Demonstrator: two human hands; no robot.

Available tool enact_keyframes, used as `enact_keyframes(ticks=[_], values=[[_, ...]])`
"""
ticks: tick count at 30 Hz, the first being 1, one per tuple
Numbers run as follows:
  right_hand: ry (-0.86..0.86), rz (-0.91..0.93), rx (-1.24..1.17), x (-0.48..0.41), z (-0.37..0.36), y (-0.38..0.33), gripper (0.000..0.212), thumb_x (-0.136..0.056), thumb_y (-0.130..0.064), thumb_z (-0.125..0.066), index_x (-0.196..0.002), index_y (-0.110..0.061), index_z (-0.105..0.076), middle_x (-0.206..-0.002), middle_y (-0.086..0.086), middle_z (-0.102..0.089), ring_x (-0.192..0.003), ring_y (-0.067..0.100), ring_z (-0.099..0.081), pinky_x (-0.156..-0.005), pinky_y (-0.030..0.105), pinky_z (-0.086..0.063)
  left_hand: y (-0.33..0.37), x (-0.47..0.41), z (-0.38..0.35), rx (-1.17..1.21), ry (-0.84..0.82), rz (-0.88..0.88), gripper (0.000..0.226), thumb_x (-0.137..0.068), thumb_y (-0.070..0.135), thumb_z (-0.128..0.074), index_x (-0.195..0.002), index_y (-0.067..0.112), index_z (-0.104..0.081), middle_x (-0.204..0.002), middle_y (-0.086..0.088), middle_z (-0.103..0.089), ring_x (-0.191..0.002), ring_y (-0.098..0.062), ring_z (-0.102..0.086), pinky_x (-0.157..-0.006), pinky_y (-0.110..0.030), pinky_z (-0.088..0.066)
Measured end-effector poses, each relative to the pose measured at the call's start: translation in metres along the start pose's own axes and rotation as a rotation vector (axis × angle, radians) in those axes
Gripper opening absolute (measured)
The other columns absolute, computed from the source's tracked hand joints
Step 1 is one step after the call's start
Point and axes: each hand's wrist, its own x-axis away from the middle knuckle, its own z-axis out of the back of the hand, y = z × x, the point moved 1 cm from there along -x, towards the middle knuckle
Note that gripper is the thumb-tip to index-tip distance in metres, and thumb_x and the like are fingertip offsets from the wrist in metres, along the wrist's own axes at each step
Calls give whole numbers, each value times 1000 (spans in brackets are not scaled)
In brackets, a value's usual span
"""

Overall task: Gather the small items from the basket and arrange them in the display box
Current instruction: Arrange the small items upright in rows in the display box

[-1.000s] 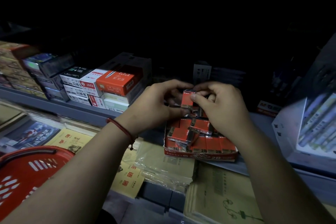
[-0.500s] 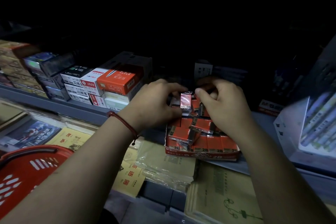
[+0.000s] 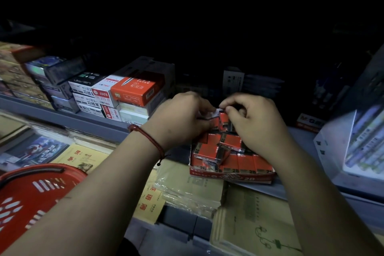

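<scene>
Left hand (image 3: 180, 118): centre of frame, fingers curled, thumb pressed against a red pack (image 3: 223, 119).
Right hand (image 3: 255, 124): just right of it, thumb and forefinger pinching the pack's pale top end.
Pack: held between both hands over the back of the box (image 3: 230, 177), centre right.
Box: looks nearly full; front row upright, "2B" facing out; loose packs (image 3: 209, 151) lie tilted in the middle.
Basket (image 3: 31, 193): lower left, well apart; contents hidden.
Step, likely: seating this pack in the back row.
Doing it well: match its neighbours' facing, lower it upright, steady the row with the left hand, then straighten the tilted ones.
</scene>
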Motion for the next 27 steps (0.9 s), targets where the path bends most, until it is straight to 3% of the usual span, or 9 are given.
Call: enact_keyframes(ticks=[5,8,13,17,20,24,27], values=[[-20,9,13,1,2,-2,17,-99,-23,-57,-104,-29,-72,-57,-35,-52,-50,-1,-50,-50,20,-29,1,-2,-10,53,92,81,30,-85,55,-71,-108,36,-72,-98,12,-69,-91,-9,-65,-75,-36,-57],[-19,8,16,2,2,-2,17,-99,-23,-57,-104,-29,-72,-57,-34,-52,-51,-1,-50,-50,21,-30,0,-2,-12,131,75,127,31,-81,56,-75,-105,36,-70,-89,14,-67,-85,-6,-64,-71,-35,-57],[0,10,8,2,2,-4,18,-99,-23,-57,-104,-29,-72,-55,-32,-52,-52,-3,-51,-52,20,-29,-2,-7,-14,208,49,169,33,-77,52,-80,-103,35,-68,-90,13,-65,-85,-7,-64,-76,-41,-59],[-2,8,12,2,2,-4,18,-99,-22,-57,-104,-29,-73,-54,-30,-51,-53,-4,-51,-51,19,-29,-6,-9,-17,223,61,179,17,-77,44,-81,-87,37,-70,-91,11,-65,-88,-9,-64,-79,-41,-59],[4,13,20,3,3,-5,18,-99,-21,-57,-103,-28,-73,-54,-24,-49,-56,-5,-51,-53,16,-28,-11,-9,-18,200,34,153,7,-80,36,-69,-79,44,-68,-93,7,-67,-90,-10,-64,-81,-40,-58],[2,17,23,3,5,-6,19,-99,-20,-57,-103,-28,-74,-58,-20,-43,-57,-5,-48,-54,14,-28,-5,-5,-21,130,13,174,9,-82,53,-61,-79,46,-65,-96,7,-57,-96,-9,-56,-78,-31,-50],[0,15,33,2,4,-7,19,-99,-20,-57,-105,-28,-74,-61,-20,-43,-57,-2,-45,-56,15,-29,-4,-8,-21,174,16,229,34,-63,75,-57,-74,44,-66,-99,7,-66,-88,-7,-63,-74,-34,-57]])
